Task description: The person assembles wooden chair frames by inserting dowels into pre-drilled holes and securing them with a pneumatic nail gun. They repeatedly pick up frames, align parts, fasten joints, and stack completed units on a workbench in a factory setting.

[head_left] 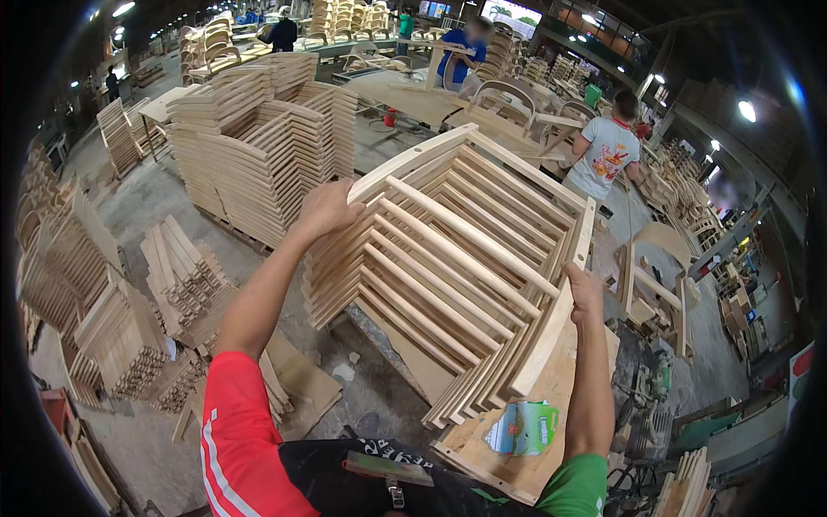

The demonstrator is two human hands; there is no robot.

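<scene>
A bare wooden frame (418,157), with two curved side rails joined by round crossbars, lies on top of a stack of similar frames (332,280) in front of me. My left hand (332,208) is closed around its left rail, near the middle. My right hand (586,295) grips the right rail. Both arms are stretched forward. Whether the top frame is lifted off the one below cannot be made out. Beneath the stack's near right side is a wooden board (508,470) with a green and blue printed packet (525,428) on it.
A tall stack of curved wooden frames (258,155) stands at the far left. Bundles of wooden pieces (185,280) lie left of my arm. Ahead on the right, a person in a grey shirt (607,151) stands close; another in blue (461,56) works farther back at a table.
</scene>
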